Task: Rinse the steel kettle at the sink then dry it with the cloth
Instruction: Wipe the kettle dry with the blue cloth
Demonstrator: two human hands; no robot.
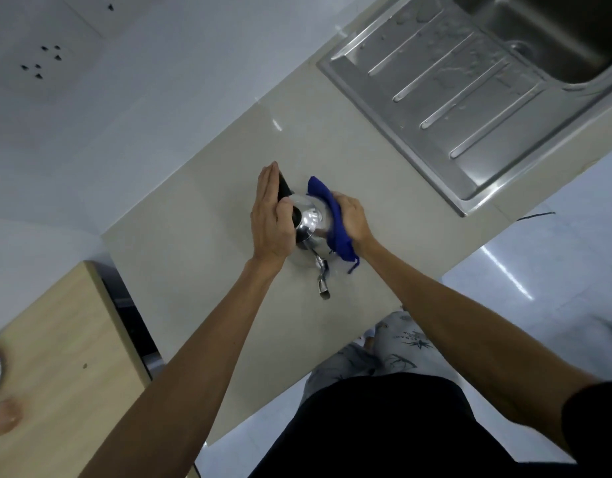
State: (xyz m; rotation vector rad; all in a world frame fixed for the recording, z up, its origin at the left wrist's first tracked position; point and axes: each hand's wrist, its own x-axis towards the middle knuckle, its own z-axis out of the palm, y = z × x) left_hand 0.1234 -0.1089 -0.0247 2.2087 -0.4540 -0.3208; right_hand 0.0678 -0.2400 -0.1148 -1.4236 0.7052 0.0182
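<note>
The shiny steel kettle stands on the beige counter, its spout pointing toward me. My left hand rests flat against the kettle's left side and its black handle, fingers straight. My right hand presses a blue cloth against the kettle's right side. The cloth drapes down over the kettle's wall, with a loose corner hanging near the spout.
The steel sink with its ribbed, wet drainboard lies at the upper right. A wooden board sits at the lower left beside a dark gap. White tiled wall with sockets is at the upper left. Floor lies beyond the counter edge.
</note>
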